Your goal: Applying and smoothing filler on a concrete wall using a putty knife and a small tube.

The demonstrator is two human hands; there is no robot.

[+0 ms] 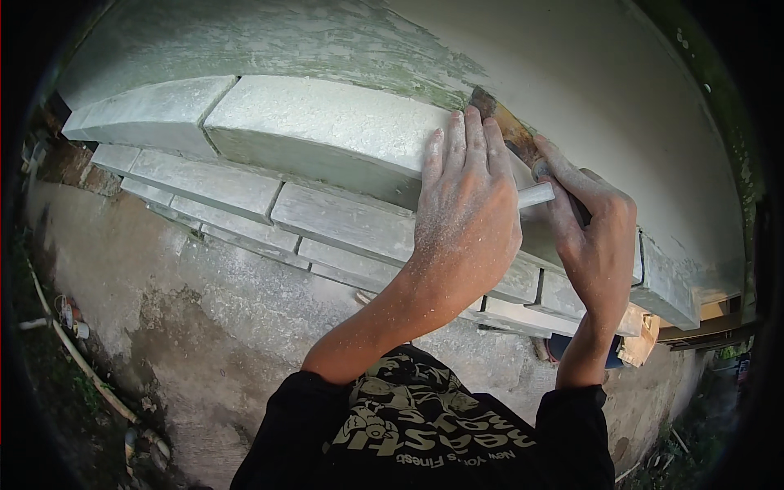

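Note:
My right hand (594, 211) is wrapped around the handle of a trowel (516, 131), whose worn, brown-stained blade lies along the wall (572, 73). A short pale rod (536, 194) sticks out beside that hand; whether it belongs to the trowel I cannot tell. Stretched out straight and side by side, the fingers of my left hand (467, 192) lie flat, with their tips at the blade. White dust covers both hands. Left of the blade the wall looks streaky and greenish; on the right it is smooth and pale grey.
Long pale blocks (327, 122) form a stepped ledge along the wall's foot, with gaps between them. Below lies a stained concrete ground (237, 327). A thin pole (82, 371) rests among plants at the left. A torn piece of cardboard (639, 339) shows at the right.

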